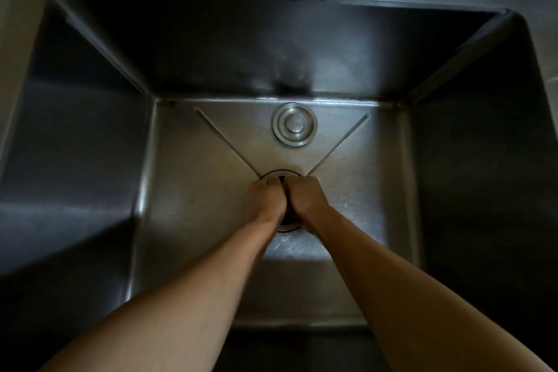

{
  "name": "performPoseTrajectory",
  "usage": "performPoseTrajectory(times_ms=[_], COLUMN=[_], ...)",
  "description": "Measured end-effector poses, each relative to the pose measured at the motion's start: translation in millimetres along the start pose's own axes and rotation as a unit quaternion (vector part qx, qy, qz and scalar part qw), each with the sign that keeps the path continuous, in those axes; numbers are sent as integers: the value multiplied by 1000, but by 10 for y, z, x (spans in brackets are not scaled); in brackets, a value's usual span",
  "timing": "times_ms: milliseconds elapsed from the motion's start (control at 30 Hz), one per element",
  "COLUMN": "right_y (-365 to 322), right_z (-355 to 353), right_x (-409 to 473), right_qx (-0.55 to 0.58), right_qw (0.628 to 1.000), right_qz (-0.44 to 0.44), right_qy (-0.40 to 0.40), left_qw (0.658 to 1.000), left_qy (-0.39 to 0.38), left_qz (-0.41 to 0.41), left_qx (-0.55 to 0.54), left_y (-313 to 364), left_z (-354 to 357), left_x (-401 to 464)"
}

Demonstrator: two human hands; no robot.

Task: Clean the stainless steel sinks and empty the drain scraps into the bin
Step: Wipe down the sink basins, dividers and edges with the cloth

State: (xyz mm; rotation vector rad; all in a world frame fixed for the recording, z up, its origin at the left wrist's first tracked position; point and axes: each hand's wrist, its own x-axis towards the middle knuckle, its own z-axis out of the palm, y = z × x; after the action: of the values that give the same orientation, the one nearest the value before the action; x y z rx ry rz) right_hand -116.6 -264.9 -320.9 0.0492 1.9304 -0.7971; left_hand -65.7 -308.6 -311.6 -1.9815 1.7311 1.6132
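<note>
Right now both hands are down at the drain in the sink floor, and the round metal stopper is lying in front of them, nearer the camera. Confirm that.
Not quite. Both hands, left hand and right hand, are at the drain, but the stopper lies beyond them, toward the sink's back wall, as the head view shows.
</note>
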Motion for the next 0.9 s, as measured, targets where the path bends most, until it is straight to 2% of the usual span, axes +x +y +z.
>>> performPoseTrajectory(times_ms=[100, 167, 267, 400, 500, 600, 700, 833, 900], right_y=[29, 26, 10, -34, -65, -30, -16, -29, 9], right_z=[31, 26, -23, -120, -191, -252, -301, -373, -426], right_x=[45, 41, -40, -133, -231, -297, -408, -629, -700], right_qx=[-36, -3, -13, -24, -16, 17, 44, 99, 97], right_qw=[999, 1000, 1000, 996, 997, 997, 997, 993, 993], right_qz=[-4, 0, -17, -83, -79, -71, -44, -44, -62], right_qy=[17, 21, 6, 9, -3, 21, 46, -54, -17], left_qw=[1000, 1000, 1000, 999, 996, 995, 993, 974, 966], left_qy=[6, 3, -3, -43, -81, -98, -106, -163, -205], left_qz=[8, 12, 9, 24, 8, -14, -36, -80, -82], left_qx=[-5, -16, -16, 17, 27, 31, -26, -137, -132], left_y=[-4, -18, 1, 58, 99, 139, 176, 220, 238], left_z=[-1, 3, -16, -84, -146, -180, -264, -423, -489], left_x=[-3, -5, -32, -52, -83, -143, -215, -448, -569])
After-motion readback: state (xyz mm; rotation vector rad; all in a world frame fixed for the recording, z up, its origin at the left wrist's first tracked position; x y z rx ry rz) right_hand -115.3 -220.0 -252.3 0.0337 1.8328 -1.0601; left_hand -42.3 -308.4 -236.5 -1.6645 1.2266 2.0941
